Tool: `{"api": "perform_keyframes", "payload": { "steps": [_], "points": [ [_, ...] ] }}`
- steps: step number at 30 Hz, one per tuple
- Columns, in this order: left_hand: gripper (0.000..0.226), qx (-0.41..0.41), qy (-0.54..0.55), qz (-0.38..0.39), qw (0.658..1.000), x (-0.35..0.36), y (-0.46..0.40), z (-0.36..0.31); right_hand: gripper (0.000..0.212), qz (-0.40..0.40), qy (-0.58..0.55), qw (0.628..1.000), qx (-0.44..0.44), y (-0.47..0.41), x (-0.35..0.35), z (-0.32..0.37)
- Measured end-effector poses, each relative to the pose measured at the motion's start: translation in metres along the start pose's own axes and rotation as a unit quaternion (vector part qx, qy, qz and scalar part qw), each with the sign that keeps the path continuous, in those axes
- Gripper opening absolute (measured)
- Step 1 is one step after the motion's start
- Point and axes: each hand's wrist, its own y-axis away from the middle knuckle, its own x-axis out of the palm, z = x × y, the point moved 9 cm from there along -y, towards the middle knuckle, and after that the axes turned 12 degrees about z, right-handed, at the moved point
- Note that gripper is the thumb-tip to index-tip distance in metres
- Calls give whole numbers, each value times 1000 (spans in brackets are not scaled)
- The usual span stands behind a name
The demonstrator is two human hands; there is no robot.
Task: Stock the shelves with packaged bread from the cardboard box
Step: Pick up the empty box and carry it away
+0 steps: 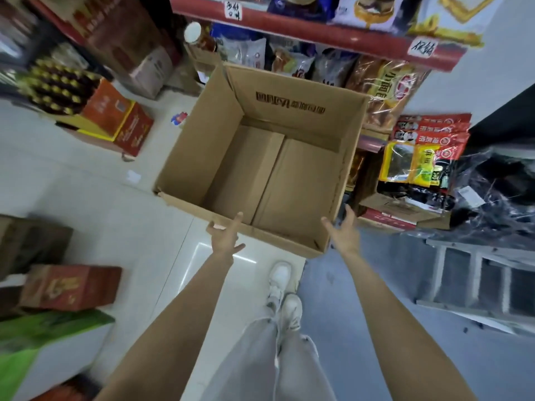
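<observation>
A big open cardboard box (202, 134) stands on the floor in front of the shelves, and nothing shows inside it but its bare bottom flaps. My left hand (224, 235) reaches to the box's near rim with fingers spread, holding nothing. My right hand (344, 233) is at the near right corner, fingers straight, also holding nothing. Packaged bread (382, 88) in clear orange bags lies on the shelf just beyond the box, under the red shelf edge (318, 33).
Red gift boxes (115, 120) and a case of bottles (55, 88) stand on the floor at left. Snack packets (425, 149) and a black plastic bag (492, 192) crowd the right. A metal ladder (474, 279) lies at lower right. My shoes (283, 293) stand behind the box.
</observation>
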Motion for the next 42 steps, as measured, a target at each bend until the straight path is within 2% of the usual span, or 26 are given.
{"api": "perform_keyframes", "payload": {
  "steps": [4,8,11,13,18,22,26,28,31,34,42],
  "points": [
    [96,2,49,21,999,16,-21,20,70,5,67,997,-32,-19,5,0],
    [104,5,69,24,997,23,-21,31,75,2,68,996,-59,-9,12,2],
    [114,4,47,18,999,17,-7,38,76,0,61,996,-69,19,32,5],
    [112,8,34,0,999,-1,5,41,79,11,56,995,-76,37,48,6],
    [105,31,52,-29,998,-65,43,37,81,71,34,993,-87,70,97,12],
    [99,70,58,-86,992,-125,73,17,81,120,5,988,-101,97,142,49],
    [100,131,94,-104,981,-191,94,-11,86,199,-59,971,-120,115,194,95],
    [96,156,116,-105,975,-219,100,-25,88,225,-53,964,-134,118,223,118],
    [94,183,143,-112,966,-262,97,-43,83,225,-15,960,-163,121,263,154],
    [103,199,162,-115,960,-313,85,-58,72,214,-19,960,-178,116,308,188],
    [106,216,109,-93,966,-452,38,-144,80,210,-55,962,-164,100,444,265]
  ]
}}
